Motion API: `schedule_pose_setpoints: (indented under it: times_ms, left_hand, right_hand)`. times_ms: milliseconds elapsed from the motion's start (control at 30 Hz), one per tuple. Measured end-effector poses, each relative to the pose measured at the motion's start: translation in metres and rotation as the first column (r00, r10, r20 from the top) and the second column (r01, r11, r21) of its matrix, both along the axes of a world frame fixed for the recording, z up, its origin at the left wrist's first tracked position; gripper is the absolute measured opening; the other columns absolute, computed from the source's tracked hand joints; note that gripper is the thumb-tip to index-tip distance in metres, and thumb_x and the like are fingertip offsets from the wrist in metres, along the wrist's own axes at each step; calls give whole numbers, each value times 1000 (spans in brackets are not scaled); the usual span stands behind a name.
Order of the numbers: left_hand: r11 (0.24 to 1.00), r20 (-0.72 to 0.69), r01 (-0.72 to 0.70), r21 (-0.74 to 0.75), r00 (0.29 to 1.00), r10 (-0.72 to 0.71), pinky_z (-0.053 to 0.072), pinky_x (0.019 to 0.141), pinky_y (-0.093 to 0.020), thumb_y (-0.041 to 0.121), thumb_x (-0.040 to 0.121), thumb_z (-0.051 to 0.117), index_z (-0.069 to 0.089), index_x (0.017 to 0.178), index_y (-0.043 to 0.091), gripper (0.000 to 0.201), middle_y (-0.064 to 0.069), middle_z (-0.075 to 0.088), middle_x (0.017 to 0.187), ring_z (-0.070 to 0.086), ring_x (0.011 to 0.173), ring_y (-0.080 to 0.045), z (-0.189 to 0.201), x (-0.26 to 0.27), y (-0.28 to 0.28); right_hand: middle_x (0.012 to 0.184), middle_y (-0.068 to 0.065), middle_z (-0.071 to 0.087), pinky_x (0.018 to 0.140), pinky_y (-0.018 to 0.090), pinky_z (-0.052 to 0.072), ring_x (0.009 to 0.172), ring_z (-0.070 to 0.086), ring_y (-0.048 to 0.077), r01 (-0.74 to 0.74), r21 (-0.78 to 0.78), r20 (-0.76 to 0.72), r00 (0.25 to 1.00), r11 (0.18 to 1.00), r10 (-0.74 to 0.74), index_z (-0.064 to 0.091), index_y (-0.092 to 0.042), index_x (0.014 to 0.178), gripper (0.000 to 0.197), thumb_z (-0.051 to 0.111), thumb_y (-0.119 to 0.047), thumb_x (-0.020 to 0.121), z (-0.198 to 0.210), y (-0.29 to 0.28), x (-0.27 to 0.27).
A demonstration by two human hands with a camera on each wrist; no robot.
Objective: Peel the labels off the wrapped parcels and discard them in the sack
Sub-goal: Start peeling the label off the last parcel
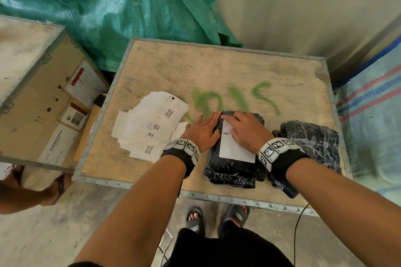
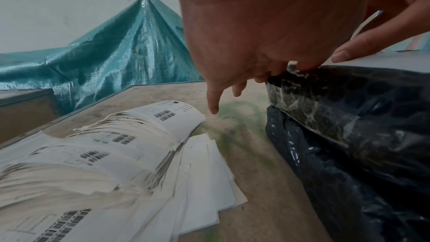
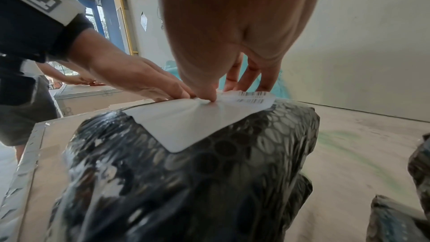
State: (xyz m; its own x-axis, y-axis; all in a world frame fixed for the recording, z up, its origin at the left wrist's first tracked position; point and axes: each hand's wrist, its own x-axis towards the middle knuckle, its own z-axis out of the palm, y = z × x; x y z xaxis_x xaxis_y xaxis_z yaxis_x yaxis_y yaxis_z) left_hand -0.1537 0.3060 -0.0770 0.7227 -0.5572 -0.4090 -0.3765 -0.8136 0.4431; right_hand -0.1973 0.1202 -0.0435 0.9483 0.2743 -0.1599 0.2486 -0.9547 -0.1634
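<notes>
Peeling is barely begun: the label [image 1: 235,147] is pressed flat under the right hand [image 1: 247,131], its fingers extended. The bubble-wrapped parcel [image 1: 234,171] is steadied by the left hand [image 1: 202,129], fingers straight. A second parcel [image 1: 312,143] is left.

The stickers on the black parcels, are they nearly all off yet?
Many loose labels already lie piled on the crate top. Right now the right hand works the far edge of one parcel's label while the left hand steadies it. Another parcel waits; none visibly in a sack.

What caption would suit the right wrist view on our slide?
Right hand presses the white label on a black wrapped parcel while the left hand steadies its edge.
</notes>
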Motion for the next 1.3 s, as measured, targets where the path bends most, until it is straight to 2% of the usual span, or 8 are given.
schedule_pose_setpoints:
  times_ms: [167, 367, 567, 767, 867, 1133, 1233, 1300]
  left_hand:
    - [1000, 14, 21, 12, 1000, -21, 23, 115, -63, 44, 104, 26, -5, 159, 33, 64, 14, 0, 167, 2, 154, -27, 0, 1, 1]
    - [999, 50, 39, 13, 998, -39, 29, 113, -61, 43, 104, 25, -1, 160, 28, 64, 12, 4, 167, 7, 153, -27, -3, 0, 1]
    - [1000, 47, 29, 5, 998, -29, 28, 113, -63, 44, 104, 26, -1, 159, 30, 63, 14, 4, 167, 6, 153, -26, -3, -1, 1]
    - [1000, 34, 15, 0, 999, -15, 25, 114, -63, 43, 104, 24, -4, 159, 29, 63, 13, 1, 167, 5, 154, -27, -2, -2, 0]
    - [1000, 28, 16, 9, 999, -16, 24, 115, -63, 43, 105, 24, -4, 159, 31, 63, 14, 0, 167, 4, 154, -27, -1, -2, 0]
    - [998, 19, 32, 56, 999, -33, 24, 115, -64, 45, 104, 23, -5, 159, 33, 63, 16, 0, 167, 2, 154, -28, 1, 1, 1]
    - [999, 23, 23, 42, 999, -24, 24, 114, -64, 44, 104, 24, -5, 159, 33, 63, 15, 1, 167, 3, 154, -27, 2, -1, 0]
    - [1000, 26, 13, 25, 1000, -14, 24, 114, -64, 42, 104, 25, -4, 159, 32, 63, 15, 2, 167, 4, 154, -27, 2, -2, 0]
  right_hand:
    - [119, 16, 50, 81, 43, 47, 99, 45, 35, 30, -14, -22, 999, 999, -31, 47, -12, 145, 51, 55, -14, 95, 2, 6, -7]
    - [127, 15, 44, 82, 48, 52, 106, 41, 35, 58, -59, -77, 995, 997, -63, 43, -11, 144, 47, 50, -15, 98, -1, 9, -6]
    - [120, 12, 48, 85, 45, 50, 102, 47, 32, 54, -40, -43, 998, 998, -55, 48, -13, 135, 41, 51, -16, 95, -9, 5, -4]
    - [123, 14, 54, 93, 47, 48, 107, 51, 36, 96, 83, -3, 995, 992, -96, 32, -19, 152, 64, 56, -13, 93, -2, 5, -4]
    - [118, 12, 48, 87, 46, 50, 104, 44, 31, 68, 38, -25, 997, 997, -67, 43, -15, 147, 52, 53, -14, 96, -1, 7, -11]
    - [118, 11, 45, 77, 45, 52, 101, 41, 29, 58, 13, -28, 998, 998, -57, 50, -10, 140, 43, 51, -13, 96, -2, 7, -16]
    - [117, 12, 49, 82, 45, 52, 103, 46, 31, 47, 67, 6, 999, 997, -47, 55, -9, 137, 42, 54, -11, 95, -6, 3, -18]
    - [117, 11, 54, 92, 43, 48, 105, 51, 31, 47, 160, 42, 998, 986, -54, 56, -10, 136, 43, 58, -11, 94, -8, -1, -18]
